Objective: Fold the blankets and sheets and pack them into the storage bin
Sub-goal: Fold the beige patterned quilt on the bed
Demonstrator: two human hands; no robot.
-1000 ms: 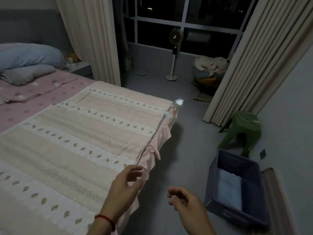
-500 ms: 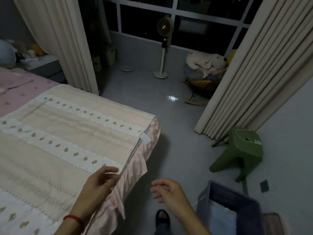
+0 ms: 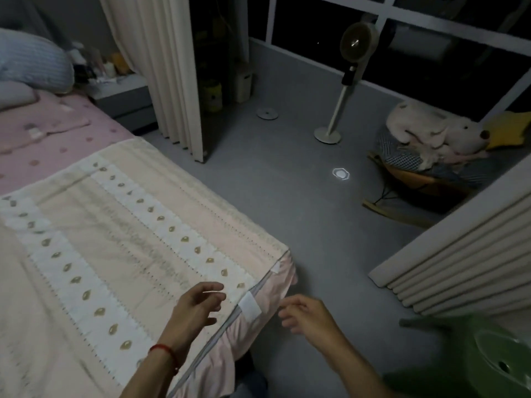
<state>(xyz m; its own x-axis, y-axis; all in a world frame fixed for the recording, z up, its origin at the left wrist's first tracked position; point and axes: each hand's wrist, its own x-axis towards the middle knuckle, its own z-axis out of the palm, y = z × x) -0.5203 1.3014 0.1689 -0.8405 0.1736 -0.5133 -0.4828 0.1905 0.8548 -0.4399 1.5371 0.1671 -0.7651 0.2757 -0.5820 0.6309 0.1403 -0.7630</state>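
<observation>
Neither grip is closing on anything: the left hand is hovering with its fingers loosely spread just above the blanket, and whether the fingertips are brushing the fabric cannot be told. A red string bracelet is circling that wrist. The right hand is hanging in the air with its fingers slackly curled and empty, off the side of the bed and over the grey floor.

Under and to the left of the left hand the blanket is lying spread flat over the bed, cream and peach striped with white bands of small teardrop motifs. Between the two hands its edge is running along a grey zip line, with a white tag sitting just right of the left hand's fingers, and pink fabric is draping down over the bed's side there.

Right of and below the right hand a green plastic stool is standing on the floor. Well beyond both hands a standing fan is rising before the dark window, and a plush toy is lying on a rocking chair.
</observation>
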